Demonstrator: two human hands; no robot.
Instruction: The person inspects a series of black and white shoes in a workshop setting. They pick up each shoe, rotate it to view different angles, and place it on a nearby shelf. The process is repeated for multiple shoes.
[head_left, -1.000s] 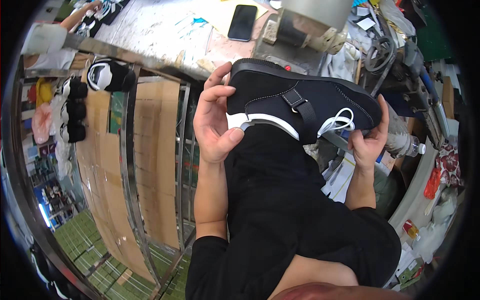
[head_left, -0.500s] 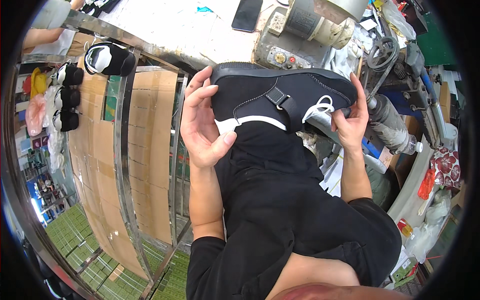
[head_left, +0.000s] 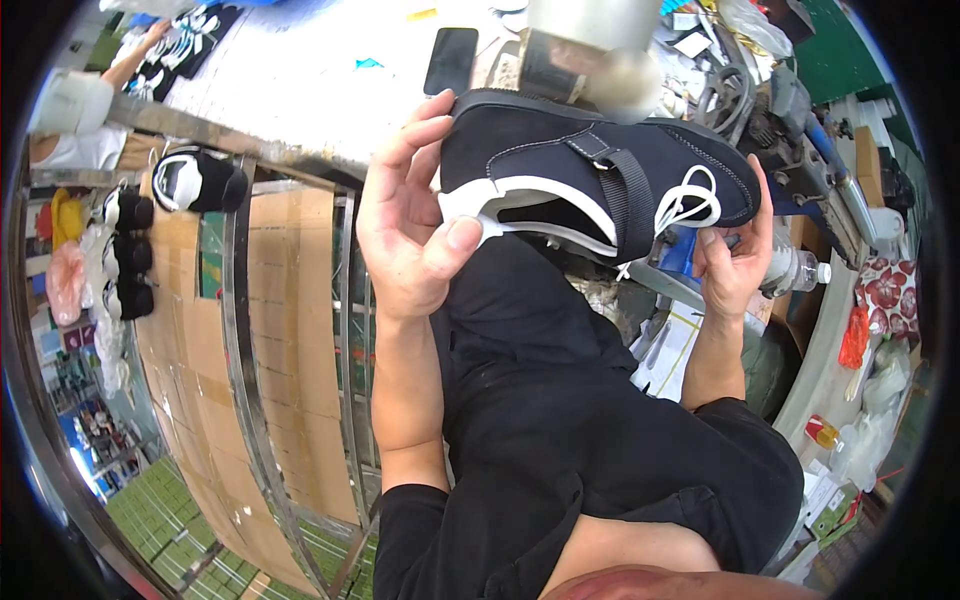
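A black shoe [head_left: 540, 150] with white collar lining, pale stitching, a dark strap with a buckle and white laces is held up in front of me. My left hand [head_left: 410, 220] grips its heel, thumb on the white lining and fingers behind the back. At the toe, my right hand [head_left: 738, 245] holds on with fingers round the tip and thumb below. The shoe lies sideways, its opening tilted towards me and its sole facing away. Part of the inside shows through the opening.
Beyond the shoe stands a worktable [head_left: 290, 70] with a black phone [head_left: 451, 62] and a machine [head_left: 590, 60]. On the left, a metal rack [head_left: 240, 340] with cardboard carries a black-and-white shoe [head_left: 198, 180]. Another person's arm [head_left: 135, 60] reaches over more shoes. A plastic bottle [head_left: 800, 270] lies at right.
The shoe has tipped, so its opening and inner lining now show. Both hands have moved slightly rightward with it, still holding heel and toe. The view has shifted, and another person's arm appears upper left.
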